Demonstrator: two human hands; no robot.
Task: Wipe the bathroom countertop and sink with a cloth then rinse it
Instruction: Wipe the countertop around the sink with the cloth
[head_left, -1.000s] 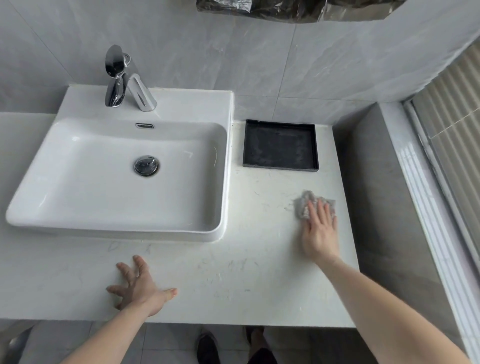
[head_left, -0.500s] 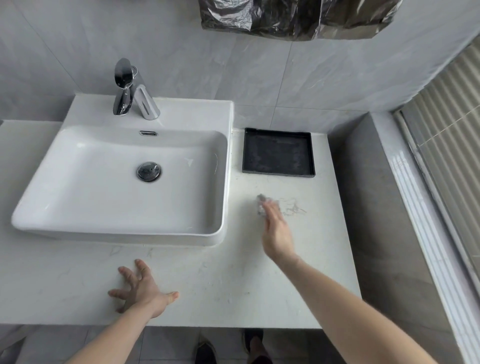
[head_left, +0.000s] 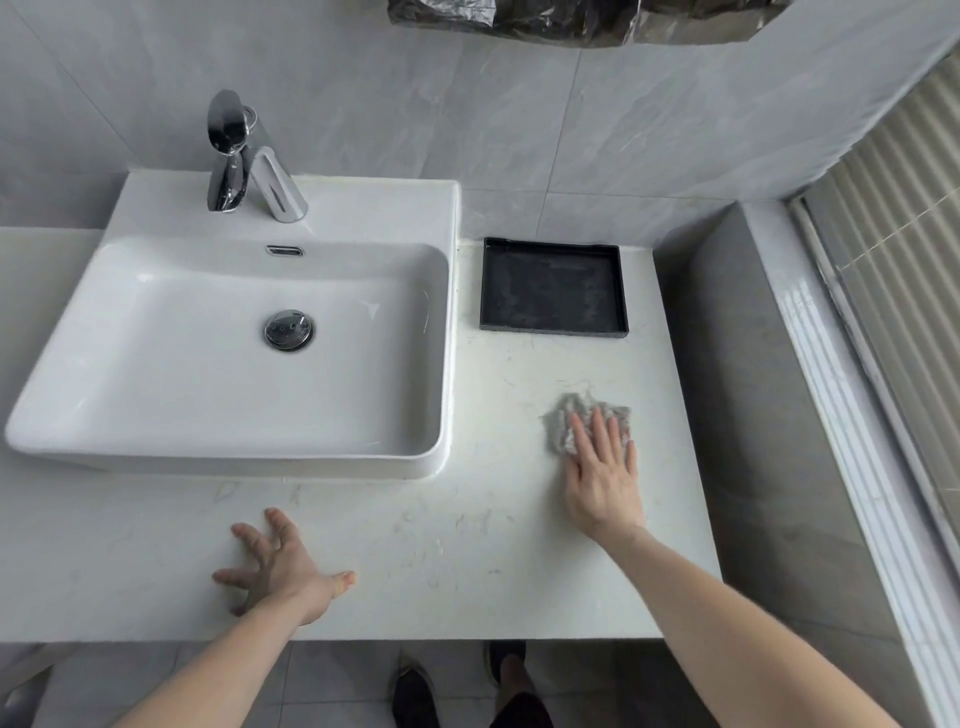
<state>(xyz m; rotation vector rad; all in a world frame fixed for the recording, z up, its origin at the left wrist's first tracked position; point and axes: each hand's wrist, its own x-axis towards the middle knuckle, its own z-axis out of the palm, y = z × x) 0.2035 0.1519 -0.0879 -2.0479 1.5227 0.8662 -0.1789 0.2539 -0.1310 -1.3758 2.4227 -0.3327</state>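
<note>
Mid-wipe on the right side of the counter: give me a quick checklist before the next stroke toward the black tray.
1. Cloth under the right hand, flat on the countertop: ok.
2. Left hand braced on the counter near the front edge, clear of the wiping path: ok.
3. Path from cloth to black tray free of objects: ok.
4. Tray itself empty: ok, though its surface looks smeared.
5. Faucet off, no water running: ok.
6. Cloth damp enough: cannot tell.
</note>
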